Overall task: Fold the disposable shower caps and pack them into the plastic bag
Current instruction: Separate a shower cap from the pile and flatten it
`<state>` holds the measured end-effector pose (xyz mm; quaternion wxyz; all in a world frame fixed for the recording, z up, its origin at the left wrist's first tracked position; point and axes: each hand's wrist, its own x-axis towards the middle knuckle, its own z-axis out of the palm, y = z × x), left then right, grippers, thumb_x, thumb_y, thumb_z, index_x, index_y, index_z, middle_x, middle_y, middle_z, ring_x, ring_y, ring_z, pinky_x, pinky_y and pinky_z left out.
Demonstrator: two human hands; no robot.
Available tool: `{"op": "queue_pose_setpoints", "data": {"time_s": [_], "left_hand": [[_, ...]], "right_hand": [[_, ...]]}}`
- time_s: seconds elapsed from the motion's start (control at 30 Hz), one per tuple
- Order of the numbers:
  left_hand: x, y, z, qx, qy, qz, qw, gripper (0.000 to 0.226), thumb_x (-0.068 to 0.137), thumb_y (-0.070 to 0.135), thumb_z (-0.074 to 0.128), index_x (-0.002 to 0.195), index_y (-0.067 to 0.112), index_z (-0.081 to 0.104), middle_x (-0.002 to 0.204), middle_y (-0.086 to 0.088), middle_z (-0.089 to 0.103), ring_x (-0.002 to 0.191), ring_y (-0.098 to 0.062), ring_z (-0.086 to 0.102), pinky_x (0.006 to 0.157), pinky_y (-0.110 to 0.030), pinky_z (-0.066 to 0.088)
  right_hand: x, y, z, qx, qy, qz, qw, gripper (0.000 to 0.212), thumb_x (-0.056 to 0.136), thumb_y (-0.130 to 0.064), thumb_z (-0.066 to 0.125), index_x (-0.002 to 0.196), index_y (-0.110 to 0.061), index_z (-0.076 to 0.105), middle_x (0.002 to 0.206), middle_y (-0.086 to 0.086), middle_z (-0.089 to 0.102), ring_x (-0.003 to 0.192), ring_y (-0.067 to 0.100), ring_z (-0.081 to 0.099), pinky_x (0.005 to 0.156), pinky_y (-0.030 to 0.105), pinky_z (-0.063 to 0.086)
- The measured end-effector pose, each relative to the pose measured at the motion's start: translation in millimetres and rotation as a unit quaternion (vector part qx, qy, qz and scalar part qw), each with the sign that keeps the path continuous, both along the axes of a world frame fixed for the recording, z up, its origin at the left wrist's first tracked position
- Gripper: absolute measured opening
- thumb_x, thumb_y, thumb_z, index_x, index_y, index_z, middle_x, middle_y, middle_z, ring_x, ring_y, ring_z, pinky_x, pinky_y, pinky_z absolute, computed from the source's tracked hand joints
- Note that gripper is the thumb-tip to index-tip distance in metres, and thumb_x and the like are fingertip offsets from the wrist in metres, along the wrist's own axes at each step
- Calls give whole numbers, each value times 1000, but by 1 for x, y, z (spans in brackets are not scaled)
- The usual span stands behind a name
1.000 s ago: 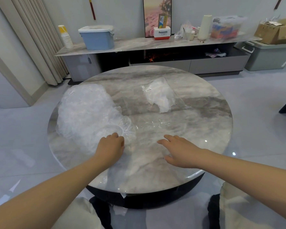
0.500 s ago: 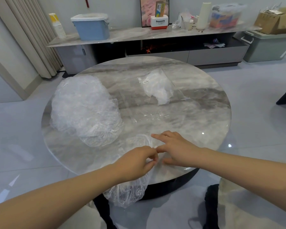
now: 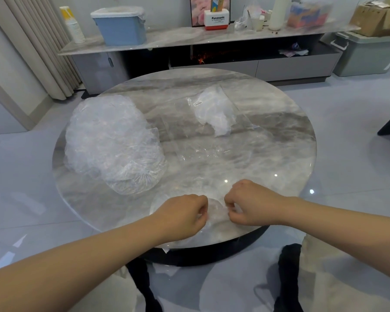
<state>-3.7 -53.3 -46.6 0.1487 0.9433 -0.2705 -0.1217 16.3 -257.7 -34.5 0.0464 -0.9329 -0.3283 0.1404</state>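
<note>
A person seated at a round marble table (image 3: pixel 279 140) works on a single clear shower cap (image 3: pixel 214 210) at the near edge, both hands closed on it. The left hand (image 3: pixel 185 212) and the right hand (image 3: pixel 248 203) sit knuckles-up and close together, fingers curled in and pinching the thin film between them; part of the cap spreads flat under the left wrist and a scrap of it hangs just over the table's rim.

To the left, well apart from the hands, lies a loose heap of unfolded caps (image 3: pixel 113 143) — crinkled, translucent and puffed with air. Toward the far side of the table, a flat clear plastic bag (image 3: pixel 214 113) with a small white label rests on the marble; it appears to hold some whitish film already, though how many caps it contains cannot be told.

The cap looks almost weightless, limp and slippery — material that should crease easily but spring back open if let go, and could stretch or tear if pulled hard. The gathered elastic hem is probably the surest place to take hold, since the film itself slides and traps air. Pressing each fold flat against the stone would likely keep it from unfolding. Judging by the heap, most of the job remains.
</note>
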Motion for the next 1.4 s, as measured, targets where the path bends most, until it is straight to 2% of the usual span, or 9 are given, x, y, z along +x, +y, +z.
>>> {"op": "queue_pose_setpoints", "data": {"time_s": [0.13,0.37,0.6,0.73,0.97,1.07,1.17,1.23,1.4], "left_hand": [[1,7,2,23,43,33,998,50,85,65,48,116,26,49,109,12,57,93,-6,53,83,-26,45],[17,24,-10,6,49,56,997,32,86,38,62,112,21,54,109,6,49,109,-13,44,92,-25,38],[45,28,-13,-35,3,163,986,22,96,25,46,90,9,60,78,3,57,74,-17,52,60,-25,35],[52,27,-16,44,-23,148,988,24,100,29,39,86,11,48,73,0,50,71,-21,50,61,-29,34],[58,20,-27,146,-54,149,977,21,100,32,34,99,11,37,83,-5,52,76,-28,54,63,-31,35],[61,19,-24,168,-136,143,966,30,97,35,46,110,9,44,104,-7,54,91,-26,56,66,-31,38],[59,14,-22,138,-254,73,955,34,71,24,78,90,6,57,85,-9,56,73,-27,56,57,-33,42],[49,5,-21,77,-274,31,958,27,65,17,78,82,7,59,77,-8,56,65,-28,55,54,-34,41],[13,-17,-18,78,-77,-11,994,66,76,40,37,139,18,37,132,-6,42,117,-23,43,94,-31,36]], "right_hand": [[-1,-3,6,31,123,-89,988,17,90,-25,48,73,-21,45,65,-8,48,56,8,40,54,22,32],[16,-8,0,104,166,-212,957,15,92,-25,48,77,-21,48,78,-9,52,67,7,46,59,20,35],[20,-9,-10,113,183,-273,938,24,89,-12,45,112,-12,53,83,-4,55,70,10,51,62,21,40],[17,-7,-16,79,149,-264,950,40,89,-7,45,127,-16,38,78,1,53,61,14,46,56,28,38],[9,-6,-23,12,59,-207,977,39,83,8,42,107,-21,32,93,3,39,54,17,35,46,25,28],[8,-7,-20,-29,8,-171,985,14,93,-9,42,102,-17,47,107,4,38,75,19,42,57,24,31],[9,-8,-18,-27,35,-178,983,21,95,-19,42,113,-19,53,116,4,38,103,22,40,73,24,34],[9,-9,-14,13,96,-206,974,23,93,-20,45,114,-18,53,110,2,41,92,17,45,69,21,37],[3,-5,-11,121,223,-274,928,25,87,-6,49,105,0,66,73,-2,57,58,8,51,52,12,41]]}}
